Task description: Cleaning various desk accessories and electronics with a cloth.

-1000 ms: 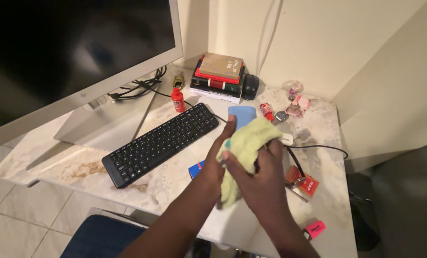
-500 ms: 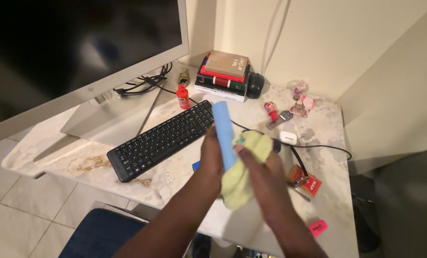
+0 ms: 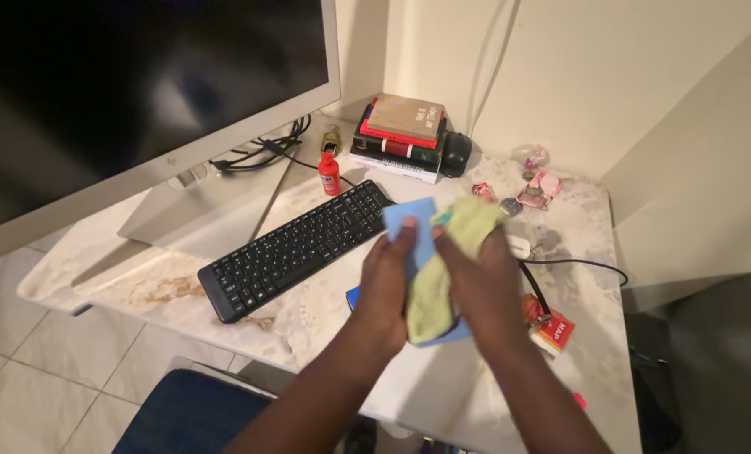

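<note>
So right in the middle of the frame I've got my left hand wrapped around a flat light blue thing, fingers curled on its left edge, thumb side hidden from me. It's held up off the desk, tilted a bit, its top corner just over the right end of the black keyboard. My right hand is closed on a pale yellow-green cloth, pressing it flat against the face of the blue thing; the cloth bunches up at the top by my fingertips and hangs down between both hands.

Rest of the desk: big white-framed monitor fills the upper left, with a tangle of black cables behind its stand. Small red bottle sits just above the keyboard. Stack of books in the upper centre against the wall, a black mouse right beside it. To the right of my hands there's a black cord running off toward the edge and a small red-orange packet just beside my right wrist. Some pink bits in the upper right.
</note>
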